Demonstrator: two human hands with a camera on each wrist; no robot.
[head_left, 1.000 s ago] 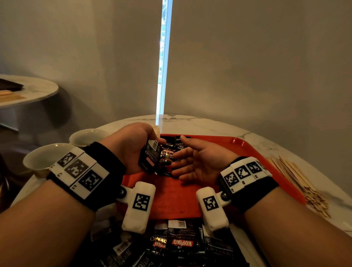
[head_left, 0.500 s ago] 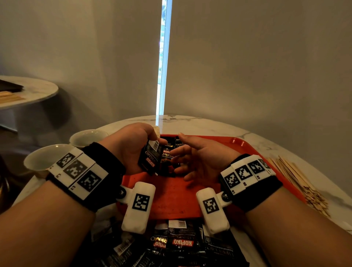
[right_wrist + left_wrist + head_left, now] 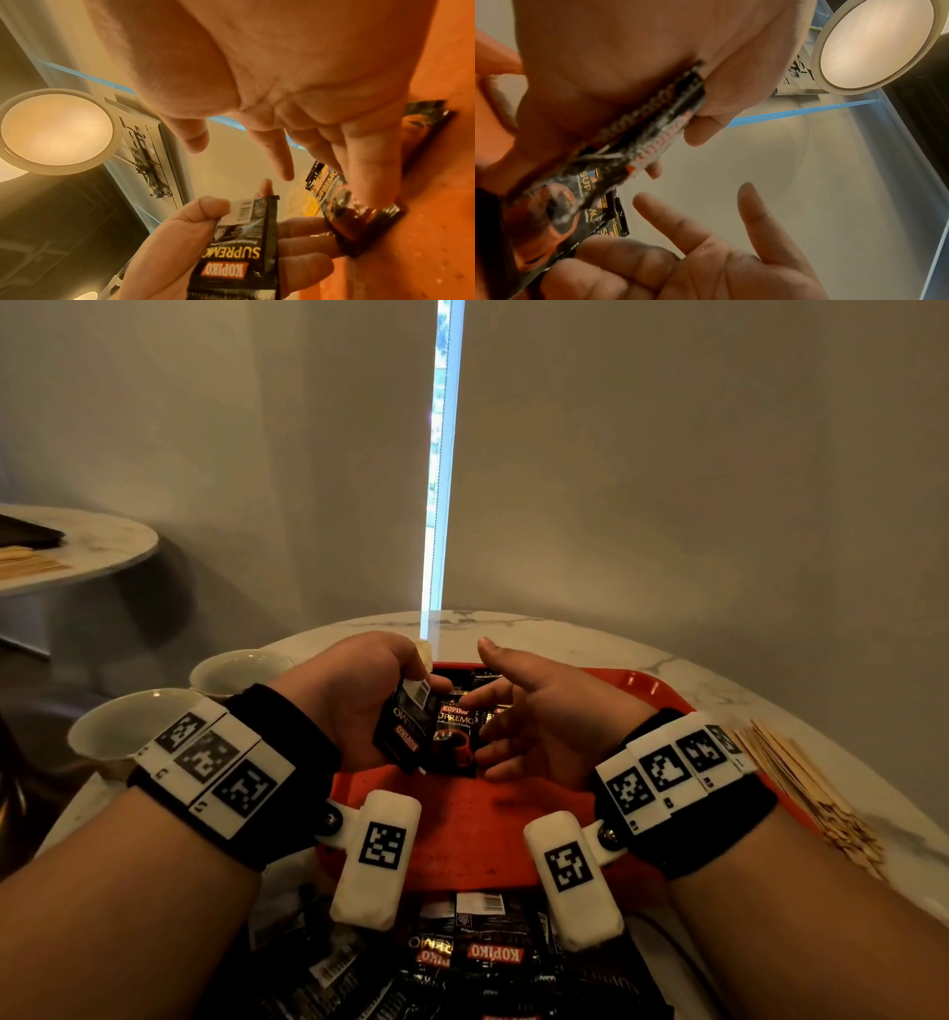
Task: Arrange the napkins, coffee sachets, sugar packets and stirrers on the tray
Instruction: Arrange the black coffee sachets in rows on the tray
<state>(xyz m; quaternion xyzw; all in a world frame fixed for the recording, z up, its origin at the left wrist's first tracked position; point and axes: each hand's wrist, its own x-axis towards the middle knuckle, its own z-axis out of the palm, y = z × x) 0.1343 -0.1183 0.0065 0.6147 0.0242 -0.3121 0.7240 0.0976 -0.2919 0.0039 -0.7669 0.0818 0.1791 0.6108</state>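
1. We see a black coffee sachet (image 3: 403, 729) gripped in the left hand (image 3: 354, 698), thumb on its barcode end and fingers curled behind; the palm hides the sachet's far side, and we cannot tell whether it is one sachet or several pressed together.
2. The right hand (image 3: 534, 721) is open beside it, fingers loosely spread and reaching toward a second sachet (image 3: 454, 742) standing upright on the tray (image 3: 477, 829). From the right wrist view the fingertips seem to touch it, but we cannot be sure.
3. The sachets are glossy black with a red "KOPIKO" label, gold "SUPREMO" lettering and a red coffee cup picture. More sachets (image 3: 485, 677) lie behind on the tray, partly hidden by both hands.
4. The tray is red with a textured floor and sits on a round, marble-patterned tabletop (image 3: 565, 634).
5. A loose pile of sachets (image 3: 477, 958) lies on the near edge, cut off by the frame. Wooden stirrers (image 3: 801, 783) lie right of the tray; two pale cups (image 3: 128, 731) stand left.
6. Beyond are plain walls, a bright vertical slit of light (image 3: 441, 469) and another round table (image 3: 77, 546) at far left.
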